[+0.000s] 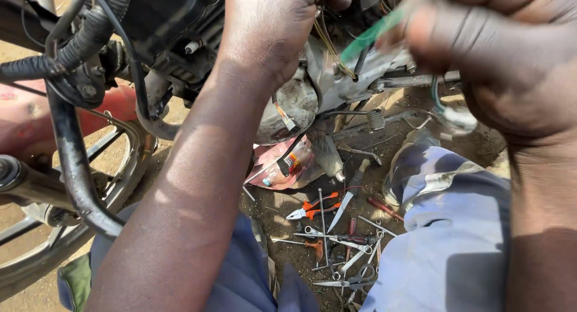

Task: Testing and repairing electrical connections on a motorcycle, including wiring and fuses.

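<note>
**Both hands up at the engine, tools spread on the ground below**

Left hand (270,30) is closed in a fist, and thin yellowish wires (329,45) run down out of it toward the engine (288,102). It sits right against the top of the engine casing. Right hand (499,54) is closed too, very near the lens and blurred; a green strip (369,36) pokes out from its fingers toward the left hand, though what exactly that strip is I cannot tell. The two fists are near each other, the green strip and wires between them.

Below them, the grey engine cover hangs dusty, with a footpeg (375,120) jutting beside it. Down on the dirt, between the person's blue-clad knees (451,228), lie the tools: orange-handled pliers (312,209), a knife (345,201) just beside them, a red-handled screwdriver (384,209) nearer the right knee, scissors (348,282) at the bottom edge of the ground patch. A pink plastic bag (282,168) with a small bottle lies under the engine.

At the left edge, a black frame tube (72,162) curves down over the spoked wheel (114,186), and a ribbed black hose (66,54) runs across the top-left corner.
</note>
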